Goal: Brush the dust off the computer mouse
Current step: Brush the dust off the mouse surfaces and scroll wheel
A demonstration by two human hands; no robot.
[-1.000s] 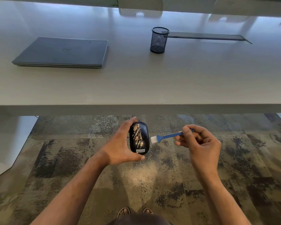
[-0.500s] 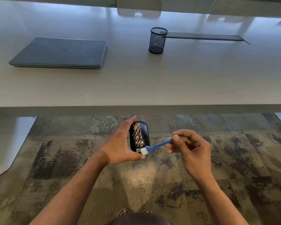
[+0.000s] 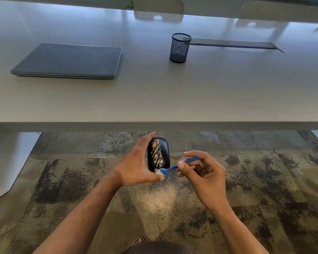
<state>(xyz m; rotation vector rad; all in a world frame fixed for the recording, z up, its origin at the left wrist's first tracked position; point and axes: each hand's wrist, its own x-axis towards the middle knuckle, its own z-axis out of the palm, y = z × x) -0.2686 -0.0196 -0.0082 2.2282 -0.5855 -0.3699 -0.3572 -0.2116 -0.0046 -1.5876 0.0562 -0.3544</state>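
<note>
A black computer mouse (image 3: pixel 164 153) streaked with tan dust is held upright over the carpet, in front of the table's near edge. My left hand (image 3: pixel 136 167) grips it from the left, fingers over its top and thumb under its lower end. My right hand (image 3: pixel 204 171) pinches the handle of a small blue brush (image 3: pixel 180 165). The brush's white bristles touch the mouse's lower end, close to my left thumb.
A pale patch of fallen dust (image 3: pixel 162 197) lies on the patterned carpet below the mouse. On the long white table (image 3: pixel 154 99) lie a closed grey laptop (image 3: pixel 70 60) at left, a black mesh pen cup (image 3: pixel 180 47) and a dark cable tray (image 3: pixel 233 44) behind it.
My right hand has swept the brush from right of the mouse down onto its lower end. The left hand holds the mouse in about the same place.
</note>
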